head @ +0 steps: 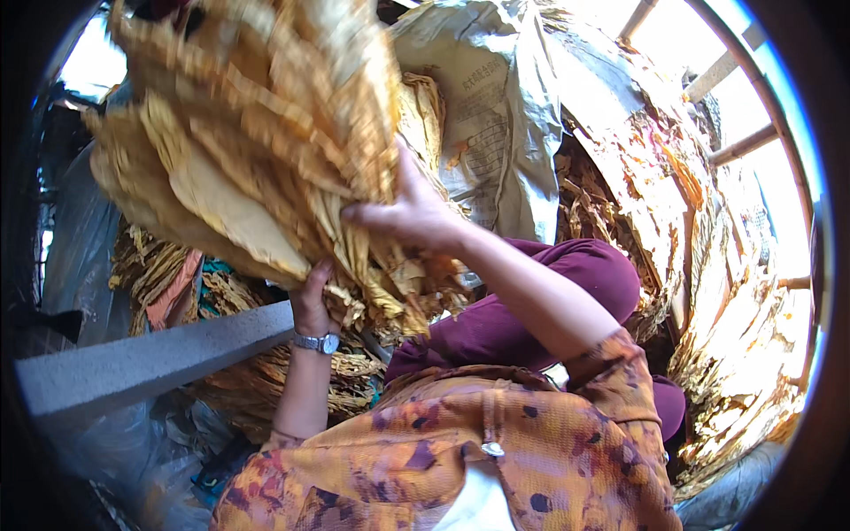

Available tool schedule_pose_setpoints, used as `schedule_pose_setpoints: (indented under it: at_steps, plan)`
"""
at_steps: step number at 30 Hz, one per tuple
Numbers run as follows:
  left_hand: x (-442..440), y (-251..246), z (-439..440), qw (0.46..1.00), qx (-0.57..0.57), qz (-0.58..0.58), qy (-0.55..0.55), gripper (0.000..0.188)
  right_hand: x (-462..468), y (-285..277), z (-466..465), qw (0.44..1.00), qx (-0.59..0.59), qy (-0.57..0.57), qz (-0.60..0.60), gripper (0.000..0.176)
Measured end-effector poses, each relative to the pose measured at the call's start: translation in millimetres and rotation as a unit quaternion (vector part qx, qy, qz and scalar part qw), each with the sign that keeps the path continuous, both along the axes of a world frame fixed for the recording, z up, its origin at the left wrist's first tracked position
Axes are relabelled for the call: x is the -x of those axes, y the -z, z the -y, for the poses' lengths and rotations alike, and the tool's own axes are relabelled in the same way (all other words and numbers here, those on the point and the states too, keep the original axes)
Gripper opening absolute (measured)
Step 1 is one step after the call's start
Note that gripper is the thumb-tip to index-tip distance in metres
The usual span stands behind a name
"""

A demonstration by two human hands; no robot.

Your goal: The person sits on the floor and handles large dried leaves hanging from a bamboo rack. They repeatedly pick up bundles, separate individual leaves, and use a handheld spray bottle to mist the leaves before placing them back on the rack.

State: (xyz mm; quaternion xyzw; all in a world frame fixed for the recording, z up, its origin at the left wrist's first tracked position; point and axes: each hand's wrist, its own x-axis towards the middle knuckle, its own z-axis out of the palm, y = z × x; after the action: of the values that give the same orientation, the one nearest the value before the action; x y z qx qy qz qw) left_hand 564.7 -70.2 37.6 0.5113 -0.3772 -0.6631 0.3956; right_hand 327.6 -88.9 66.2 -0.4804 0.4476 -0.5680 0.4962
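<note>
A large bundle of dried, yellow-brown leaves (259, 152), which look like tobacco, is held up between both hands at the upper left. My left hand (314, 299) grips its lower edge near the stem ends, the thumb showing in front. A silver wristwatch sits on that wrist. My right hand (405, 209) clasps the bundle from the right side, thumb across the stems and fingers partly hidden along the far edge. The top of the bundle is blurred and runs out of view.
A pale grey beam (159, 355) juts in from the left below the bundle. Behind it hangs a printed woven sack (478, 113). More dried leaves (730, 318) are piled at the right, near a wooden-barred frame (744, 146). Clear plastic sheeting (146, 458) lies at the lower left.
</note>
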Motion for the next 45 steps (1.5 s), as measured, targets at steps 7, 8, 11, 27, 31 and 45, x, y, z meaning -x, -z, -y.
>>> schedule_pose_setpoints:
  at_steps: [7, 8, 11, 27, 31, 45]
  plan:
    - [-66, 207, -24, 0.954, -0.162, 0.124, -0.218, 0.047, -74, 122, 3, 0.857, -0.267, -0.168, -0.408, 0.088]
    - [-65, 212, -23, 0.954, -0.167, 0.126, -0.215, 0.048, -77, 130, 8, 0.847, -0.273, -0.145, -0.433, 0.085]
    - [-41, 177, -32, 0.966, -0.126, 0.116, -0.196, 0.044, -69, 125, 9, 0.835, -0.260, -0.123, -0.470, 0.076]
    - [-6, 17, 28, 0.834, 0.375, 0.339, 0.223, 0.011, -14, 113, 34, 0.863, -0.389, -0.074, -0.314, 0.107]
    - [62, 24, 98, 0.583, 0.568, 0.487, 0.315, 0.038, 1, 148, 1, 0.758, -0.615, 0.148, -0.157, 0.085]
    - [73, 65, 191, 0.415, 0.426, 0.644, 0.482, 0.060, 7, 225, -38, 0.766, -0.639, 0.042, 0.060, 0.091]
